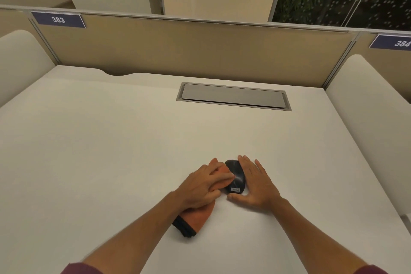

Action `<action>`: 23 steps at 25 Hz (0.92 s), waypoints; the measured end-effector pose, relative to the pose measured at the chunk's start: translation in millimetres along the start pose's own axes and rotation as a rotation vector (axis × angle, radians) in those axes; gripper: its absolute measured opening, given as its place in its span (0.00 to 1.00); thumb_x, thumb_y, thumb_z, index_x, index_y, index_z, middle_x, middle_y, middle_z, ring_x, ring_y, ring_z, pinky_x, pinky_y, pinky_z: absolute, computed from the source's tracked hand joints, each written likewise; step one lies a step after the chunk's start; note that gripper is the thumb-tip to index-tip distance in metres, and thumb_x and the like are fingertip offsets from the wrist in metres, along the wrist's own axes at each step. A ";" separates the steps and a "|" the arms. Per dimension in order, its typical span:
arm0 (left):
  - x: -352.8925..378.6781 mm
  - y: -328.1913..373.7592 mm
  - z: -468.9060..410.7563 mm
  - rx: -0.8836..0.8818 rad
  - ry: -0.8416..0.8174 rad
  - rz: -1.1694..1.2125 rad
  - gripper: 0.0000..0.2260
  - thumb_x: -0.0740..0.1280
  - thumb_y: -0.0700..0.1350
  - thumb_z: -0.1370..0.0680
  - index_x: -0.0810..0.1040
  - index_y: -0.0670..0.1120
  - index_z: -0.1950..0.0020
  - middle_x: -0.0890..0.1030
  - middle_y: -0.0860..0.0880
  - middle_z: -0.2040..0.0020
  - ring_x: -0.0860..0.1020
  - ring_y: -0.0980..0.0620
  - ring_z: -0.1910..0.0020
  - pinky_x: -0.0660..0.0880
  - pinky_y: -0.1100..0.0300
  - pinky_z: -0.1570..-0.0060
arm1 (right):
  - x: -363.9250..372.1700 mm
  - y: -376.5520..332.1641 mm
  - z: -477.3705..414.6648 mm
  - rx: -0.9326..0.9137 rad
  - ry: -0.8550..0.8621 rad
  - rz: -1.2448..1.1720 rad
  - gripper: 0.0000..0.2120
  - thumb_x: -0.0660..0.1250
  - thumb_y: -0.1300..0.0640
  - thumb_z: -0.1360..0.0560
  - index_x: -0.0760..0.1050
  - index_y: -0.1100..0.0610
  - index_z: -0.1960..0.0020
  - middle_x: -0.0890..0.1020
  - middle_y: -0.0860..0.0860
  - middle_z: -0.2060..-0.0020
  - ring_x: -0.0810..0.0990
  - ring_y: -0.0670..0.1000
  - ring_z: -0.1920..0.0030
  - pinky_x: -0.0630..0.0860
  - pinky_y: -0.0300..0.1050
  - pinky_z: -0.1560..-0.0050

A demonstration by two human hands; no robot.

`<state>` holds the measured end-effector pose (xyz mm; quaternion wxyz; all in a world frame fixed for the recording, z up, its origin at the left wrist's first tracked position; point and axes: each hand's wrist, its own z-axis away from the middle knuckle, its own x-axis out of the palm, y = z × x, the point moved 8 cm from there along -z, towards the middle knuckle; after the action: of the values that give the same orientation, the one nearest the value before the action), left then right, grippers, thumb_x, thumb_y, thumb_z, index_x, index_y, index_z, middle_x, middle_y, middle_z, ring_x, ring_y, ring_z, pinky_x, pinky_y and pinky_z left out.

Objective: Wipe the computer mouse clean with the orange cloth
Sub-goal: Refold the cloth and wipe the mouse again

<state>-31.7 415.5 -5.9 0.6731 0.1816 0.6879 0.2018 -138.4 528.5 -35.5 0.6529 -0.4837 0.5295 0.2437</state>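
A black computer mouse [236,178] lies on the white desk [111,140], near its front middle. My left hand [203,184] presses the orange cloth [198,218] against the mouse's left side; the cloth's dark-edged tail trails back under my wrist. My right hand [255,184] cups the mouse's right side, fingers along it and thumb at its near end, holding it still. The mouse's top and label show between the two hands.
A grey cable hatch [233,96] is set into the desk further back. A beige partition [189,49] with number plates 383 [58,19] and 384 [400,42] closes the far edge. Rounded white dividers [367,100] stand at both sides.
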 end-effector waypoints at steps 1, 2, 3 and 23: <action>-3.8 -1.5 -0.7 -0.017 0.029 0.006 0.26 0.59 0.48 0.26 0.67 0.60 0.27 0.63 0.52 0.25 0.72 0.48 0.39 0.73 0.52 0.42 | -0.1 0.0 0.0 0.001 -0.001 0.005 0.54 0.60 0.23 0.33 0.47 0.54 0.21 0.54 0.48 0.22 0.46 0.44 0.23 0.43 0.51 0.22; -8.9 -2.8 -3.0 -0.058 0.077 0.022 0.26 0.59 0.49 0.26 0.67 0.59 0.27 0.64 0.52 0.26 0.72 0.48 0.40 0.74 0.52 0.44 | -0.1 -0.5 0.0 0.002 -0.001 0.010 0.54 0.60 0.23 0.34 0.47 0.54 0.21 0.54 0.48 0.22 0.46 0.44 0.23 0.43 0.51 0.22; -13.5 -3.2 -6.6 -0.101 0.125 0.037 0.26 0.58 0.49 0.26 0.66 0.59 0.27 0.64 0.52 0.26 0.72 0.47 0.40 0.74 0.52 0.45 | -0.2 -1.4 -0.1 0.000 0.001 0.011 0.54 0.60 0.23 0.34 0.47 0.54 0.21 0.54 0.48 0.22 0.47 0.44 0.22 0.43 0.51 0.22; -11.5 18.5 -8.3 0.026 0.118 -0.178 0.26 0.56 0.50 0.26 0.63 0.60 0.27 0.63 0.47 0.24 0.70 0.40 0.35 0.76 0.48 0.48 | -2.7 -4.5 1.5 -0.008 0.006 -0.011 0.52 0.62 0.25 0.32 0.48 0.54 0.21 0.54 0.49 0.22 0.47 0.45 0.22 0.44 0.52 0.22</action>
<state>-40.0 425.0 13.7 0.6442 0.1161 0.7425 0.1425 -134.8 528.5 -31.4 0.6507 -0.4900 0.5278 0.2406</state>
